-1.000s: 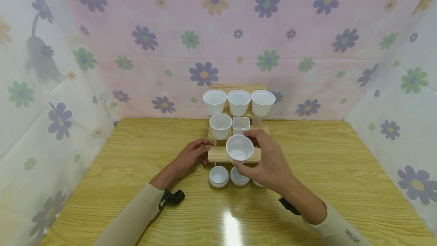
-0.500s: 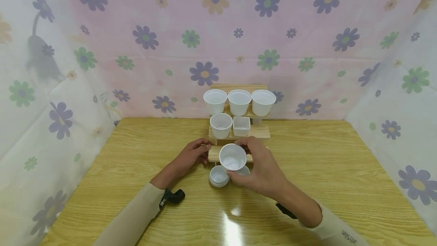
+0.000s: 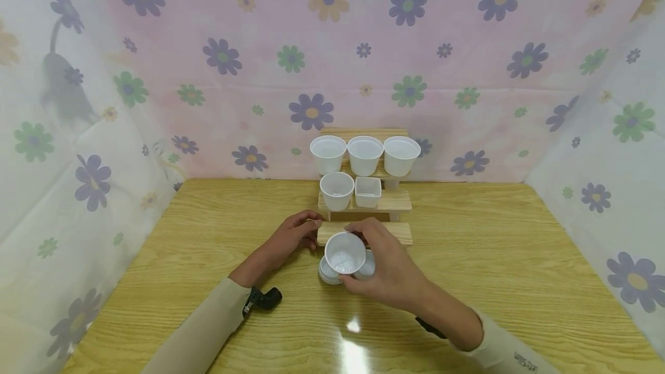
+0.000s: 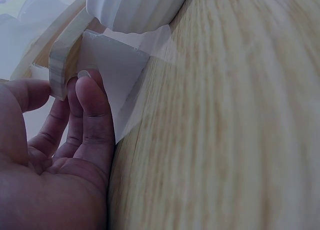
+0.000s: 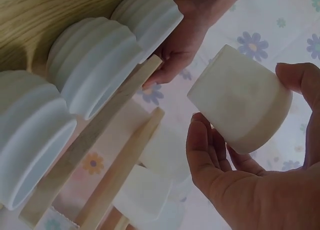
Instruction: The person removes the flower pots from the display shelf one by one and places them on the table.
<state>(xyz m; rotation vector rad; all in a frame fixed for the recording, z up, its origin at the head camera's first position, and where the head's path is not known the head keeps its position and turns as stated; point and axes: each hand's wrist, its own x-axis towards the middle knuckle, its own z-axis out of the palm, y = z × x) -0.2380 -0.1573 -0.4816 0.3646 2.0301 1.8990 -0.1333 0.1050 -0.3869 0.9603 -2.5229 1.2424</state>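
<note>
A round white plastic cup [image 3: 345, 254] is held by its sides between the thumb and fingers of my right hand [image 3: 388, 273], above the front of a tiered wooden shelf stand. Its mouth faces up toward the head camera. My left hand [image 3: 294, 238] pinches the left end of the stand's lowest plank [image 3: 387, 232]; the left wrist view shows the plank end [image 4: 59, 72] between thumb and fingers. Ribbed white pots [image 5: 95, 64] stand on the table before that plank, partly hidden in the head view by the held cup and right hand.
On the middle tier stand a round white cup [image 3: 336, 194] and a square one [image 3: 368, 194]. The top tier bears three white cups [image 3: 365, 156]. Behind the wooden table [image 3: 493, 247] hangs a flowered cloth [image 3: 249, 103].
My right hand has carried the cup leftward and toward the front, from over the lowest plank to over the left ribbed pot. The left hand stays at the plank's end.
</note>
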